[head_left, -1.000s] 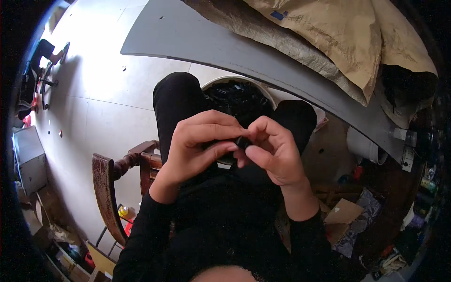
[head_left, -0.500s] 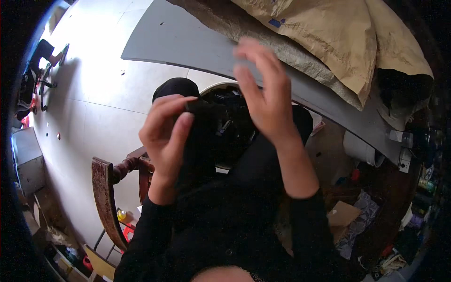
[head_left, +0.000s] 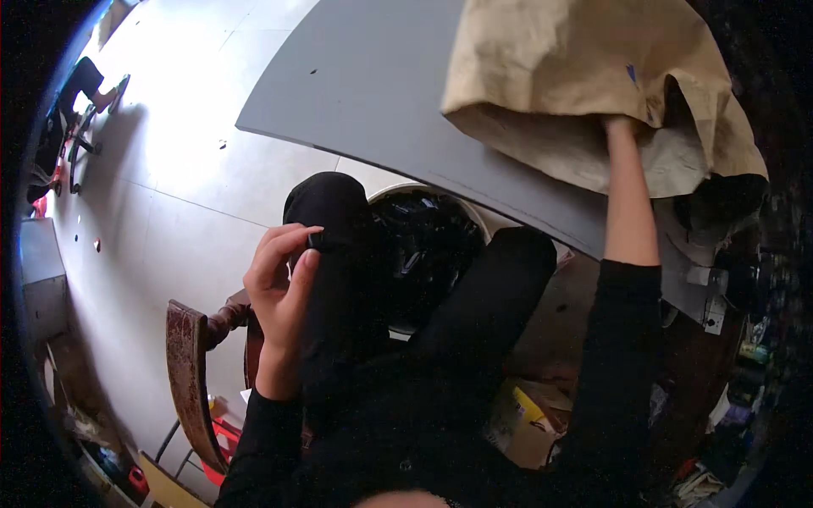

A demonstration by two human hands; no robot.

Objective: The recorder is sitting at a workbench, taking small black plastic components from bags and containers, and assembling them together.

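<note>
My left hand (head_left: 282, 275) is raised over my left thigh, pinching a small black piece (head_left: 315, 240) between thumb and fingertips. Too little of that piece shows to tell its kind. My right arm reaches forward over the grey table, and my right hand (head_left: 621, 127) has gone into the open mouth of a large brown paper sack (head_left: 542, 68); its fingers are hidden inside. Between my knees stands a round pale tub (head_left: 481, 222) holding several shiny black parts (head_left: 421, 245).
The grey tabletop (head_left: 364, 93) slants across in front of me, its edge above my knees. A worn wooden chair arm (head_left: 188, 372) is at my left. Cardboard boxes (head_left: 532, 423) lie low on the right. A person's foot (head_left: 103, 100) shows at far left.
My right hand has moved from above the tub, to the right, into the paper sack, whose mouth now stands raised. My left hand keeps its pinch and is slightly lower.
</note>
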